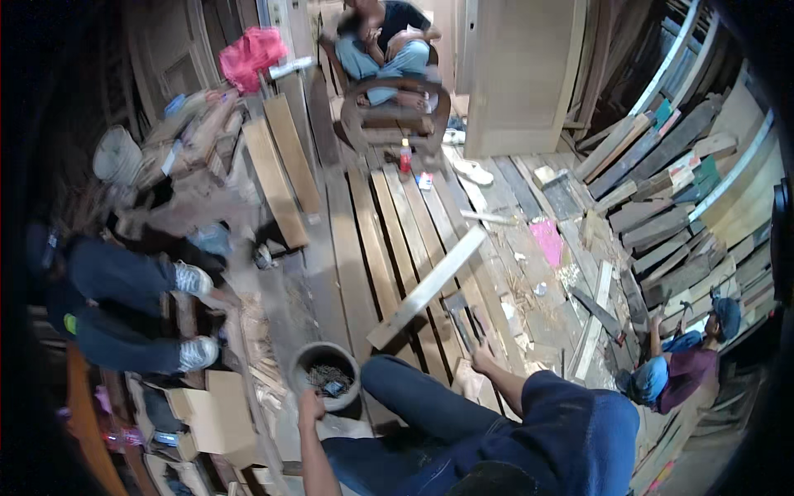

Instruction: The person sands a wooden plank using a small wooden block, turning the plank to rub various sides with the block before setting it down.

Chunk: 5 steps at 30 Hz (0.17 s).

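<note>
My left hand [311, 405] is closed at the near left rim of a round grey bucket [299, 364], seemingly gripping it. Inside the bucket lies a heap of small dark pieces [327, 379], too small to name. My right hand [485, 360] is wrapped round a hand tool [460, 321] with a long, dark, flat part pointing away from me; its exact kind is blurred. A pale squared wooden beam [430, 288] lies slantwise across several long planks [397, 240], just beyond my bent knee and left of the tool.
At right, a handsaw [597, 312] lies among shavings; beyond it a person [682, 360] sits with a hammer. Another person [385, 62] sits on a wooden chair at the back. Someone's legs [124, 306] are at left. Stacked boards [662, 215] line the right side. A red bottle [405, 157] stands ahead.
</note>
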{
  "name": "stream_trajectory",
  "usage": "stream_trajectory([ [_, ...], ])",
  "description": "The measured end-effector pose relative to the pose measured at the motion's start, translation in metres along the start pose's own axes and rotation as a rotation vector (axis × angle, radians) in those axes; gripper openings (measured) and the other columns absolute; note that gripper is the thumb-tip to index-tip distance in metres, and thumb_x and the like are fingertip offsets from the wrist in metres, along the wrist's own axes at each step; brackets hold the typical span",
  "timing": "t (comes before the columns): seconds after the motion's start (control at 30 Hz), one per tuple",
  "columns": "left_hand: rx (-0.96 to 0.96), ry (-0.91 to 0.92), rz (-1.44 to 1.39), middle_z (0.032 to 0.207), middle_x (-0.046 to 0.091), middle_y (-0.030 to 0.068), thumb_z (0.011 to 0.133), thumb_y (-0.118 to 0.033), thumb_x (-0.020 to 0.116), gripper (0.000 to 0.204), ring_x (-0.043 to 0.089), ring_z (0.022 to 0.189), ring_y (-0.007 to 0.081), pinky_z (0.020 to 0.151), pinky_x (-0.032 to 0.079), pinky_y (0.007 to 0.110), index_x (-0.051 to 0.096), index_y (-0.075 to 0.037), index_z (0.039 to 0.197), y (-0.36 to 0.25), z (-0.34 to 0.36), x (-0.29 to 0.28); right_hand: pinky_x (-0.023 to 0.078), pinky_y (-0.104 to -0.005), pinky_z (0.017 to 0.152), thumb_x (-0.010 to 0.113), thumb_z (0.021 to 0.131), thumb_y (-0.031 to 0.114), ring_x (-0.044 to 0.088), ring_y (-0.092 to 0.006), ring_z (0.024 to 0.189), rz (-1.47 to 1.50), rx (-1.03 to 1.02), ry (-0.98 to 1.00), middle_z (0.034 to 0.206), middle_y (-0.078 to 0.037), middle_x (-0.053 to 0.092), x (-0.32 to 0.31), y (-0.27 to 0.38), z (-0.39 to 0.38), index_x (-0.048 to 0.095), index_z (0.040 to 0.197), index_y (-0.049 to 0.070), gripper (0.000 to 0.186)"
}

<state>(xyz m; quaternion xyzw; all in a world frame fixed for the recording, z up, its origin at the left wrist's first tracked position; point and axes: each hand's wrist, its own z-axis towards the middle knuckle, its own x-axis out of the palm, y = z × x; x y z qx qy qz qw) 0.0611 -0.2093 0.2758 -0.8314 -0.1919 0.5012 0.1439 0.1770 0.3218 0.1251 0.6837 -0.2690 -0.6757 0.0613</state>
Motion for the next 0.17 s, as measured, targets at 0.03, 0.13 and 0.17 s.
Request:
stream_trajectory([
  [0.03, -0.009, -0.022, -0.006, 0.089, 0.067, 0.0240, 0.079, -0.008, 0.059, 0.017, 0.063, 0.089, 0.0397, 0.078, 0.048, 0.047, 0.069, -0.001, 0.090, 0.003, -0.023, -0.013, 0.045, -0.0496, 0.088, 0.056, 0.078, 0.013, 0.056, -0.0471, 0.097, -0.075, 0.099, 0.170, 0.109, -0.030, 0.056, -0.047, 0.018, -0.014, 0.034, 0.138, 0.001, 0.065],
  [0.13, -0.183, 0.094, -0.092, 0.094, 0.066, 0.0253, 0.081, -0.014, 0.061, 0.023, 0.063, 0.095, 0.0372, 0.082, 0.048, 0.044, 0.070, -0.004, 0.100, 0.037, -0.093, -0.043, 0.046, -0.0468, 0.090, 0.060, 0.077, 0.016, 0.060, -0.0420, 0.097, -0.086, 0.346, 0.310, 0.104, -0.025, 0.064, -0.130, 0.029, -0.036, 0.024, 0.149, 0.016, 0.080],
  [0.17, -0.159, 0.136, 0.034, 0.094, 0.066, 0.0253, 0.081, -0.014, 0.061, 0.023, 0.063, 0.095, 0.0372, 0.082, 0.048, 0.044, 0.070, -0.004, 0.100, 0.005, -0.099, -0.106, 0.045, -0.0463, 0.092, 0.067, 0.076, 0.025, 0.061, -0.0376, 0.102, 0.113, 0.366, 0.480, 0.112, -0.025, 0.062, -0.130, 0.001, -0.054, 0.022, 0.150, 0.018, 0.086],
])
